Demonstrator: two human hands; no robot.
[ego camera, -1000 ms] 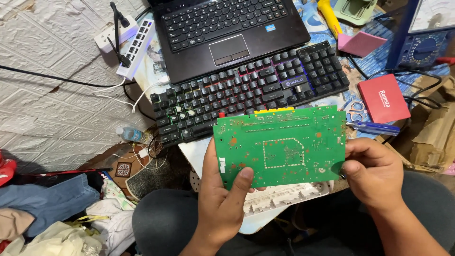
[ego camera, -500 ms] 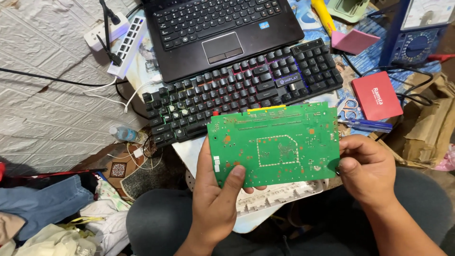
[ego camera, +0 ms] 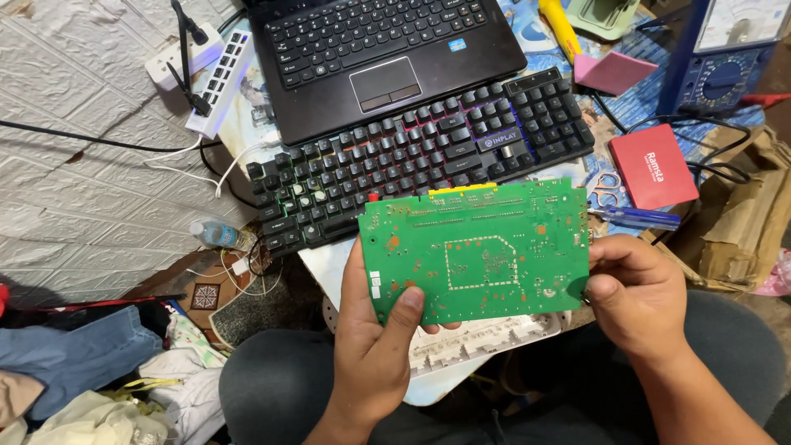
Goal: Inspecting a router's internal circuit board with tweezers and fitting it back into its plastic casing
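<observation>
Hands both on the green circuit board (ego camera: 478, 251): left hand (ego camera: 375, 354) pinches its lower-left corner, right hand (ego camera: 634, 292) grips its right edge, backlit keyboard (ego camera: 420, 161) just beyond them.

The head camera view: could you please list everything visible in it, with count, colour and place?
circuit board: one, green, held over the lap
keyboard: one, black with lit keys, above the board
laptop: one, black, top centre
power strip: one, white, top left
small bottle: one, clear, left of the keyboard
red box: one, right of the keyboard
screwdriver: one, blue handle, below the red box
multimeter: one, blue, top right
white casing: one, under the board
clothes: pile, mixed colours, bottom left
left hand: grips the board's lower left edge
right hand: holds the board's right edge
</observation>
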